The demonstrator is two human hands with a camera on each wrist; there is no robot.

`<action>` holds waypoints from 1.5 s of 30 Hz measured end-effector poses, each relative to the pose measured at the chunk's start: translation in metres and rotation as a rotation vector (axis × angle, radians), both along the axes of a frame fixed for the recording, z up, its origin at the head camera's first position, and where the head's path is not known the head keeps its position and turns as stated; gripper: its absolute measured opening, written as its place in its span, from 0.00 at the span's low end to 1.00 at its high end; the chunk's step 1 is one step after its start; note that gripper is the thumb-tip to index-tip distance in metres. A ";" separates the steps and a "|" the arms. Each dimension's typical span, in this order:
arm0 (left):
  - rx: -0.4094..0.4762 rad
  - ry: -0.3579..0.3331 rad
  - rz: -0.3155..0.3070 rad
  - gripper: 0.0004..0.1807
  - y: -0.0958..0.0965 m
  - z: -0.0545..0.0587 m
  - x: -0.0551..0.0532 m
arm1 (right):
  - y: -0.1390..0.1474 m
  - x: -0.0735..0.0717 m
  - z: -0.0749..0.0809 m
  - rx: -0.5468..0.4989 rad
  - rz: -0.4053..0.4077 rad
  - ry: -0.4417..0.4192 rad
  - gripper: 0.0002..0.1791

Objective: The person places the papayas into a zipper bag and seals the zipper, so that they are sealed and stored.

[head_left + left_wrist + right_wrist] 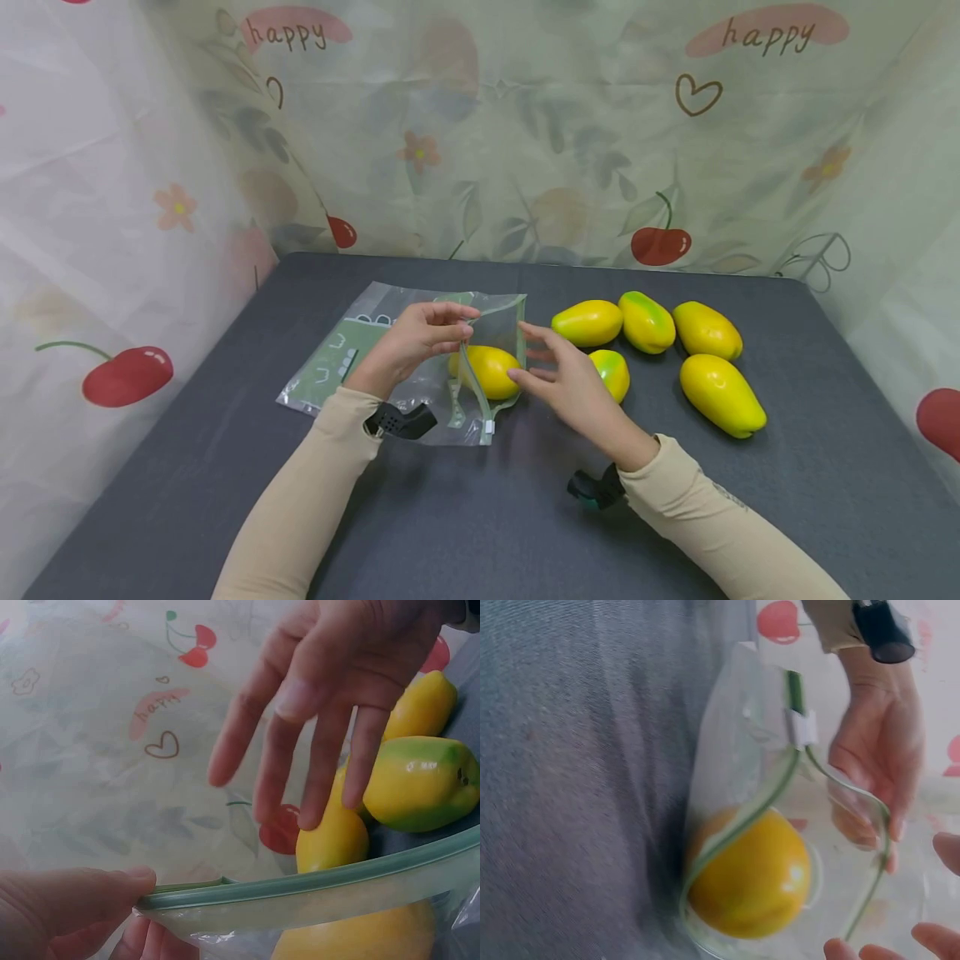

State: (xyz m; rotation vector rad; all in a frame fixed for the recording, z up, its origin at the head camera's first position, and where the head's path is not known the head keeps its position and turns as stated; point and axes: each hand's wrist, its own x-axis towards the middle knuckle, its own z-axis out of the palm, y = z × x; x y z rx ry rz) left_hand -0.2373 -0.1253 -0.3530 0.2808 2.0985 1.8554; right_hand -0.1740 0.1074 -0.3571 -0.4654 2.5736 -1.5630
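A clear zip bag (431,417) with a green printed panel lies on the table, its green-edged mouth spread apart toward the right. Inside the mouth rests a yellow mango (491,372), which also shows through the opening in the right wrist view (754,877). My left hand (412,342) pinches the upper rim of the bag between thumb and fingers. Just right of the mouth, my right hand (570,379) has its fingers spread and loosely bent, holding nothing. In the left wrist view, the right hand (330,697) hangs above the green zip strip (322,881).
Several more yellow mangoes, some with green patches, lie right of the bag, such as one mango (722,396) at the far right and another (611,375) partly behind the right hand. A white slider (490,427) sits at the zip's near end. Patterned curtains (510,167) surround the dark table (465,525).
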 end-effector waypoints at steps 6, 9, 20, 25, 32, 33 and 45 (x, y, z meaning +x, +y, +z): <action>0.017 -0.009 0.002 0.20 0.000 0.000 0.000 | 0.013 0.004 0.013 -0.008 -0.016 0.019 0.36; 0.023 -0.013 -0.001 0.20 0.000 0.000 0.000 | 0.022 0.006 0.021 -0.011 -0.038 0.027 0.35; 0.034 -0.015 -0.006 0.20 -0.001 0.000 0.000 | 0.061 0.018 0.043 -0.051 -0.112 0.125 0.33; 0.032 -0.015 -0.003 0.20 -0.002 0.000 0.000 | 0.076 0.023 0.046 -0.053 -0.162 0.157 0.32; 0.035 -0.016 -0.001 0.21 -0.002 -0.001 0.000 | 0.094 0.025 0.038 -0.046 -0.205 0.152 0.33; 0.036 -0.019 -0.001 0.21 -0.002 -0.001 0.000 | 0.096 0.025 0.036 -0.039 -0.211 0.152 0.34; 0.035 -0.034 0.006 0.21 -0.002 -0.002 0.001 | 0.108 0.022 0.012 0.060 -0.266 0.114 0.37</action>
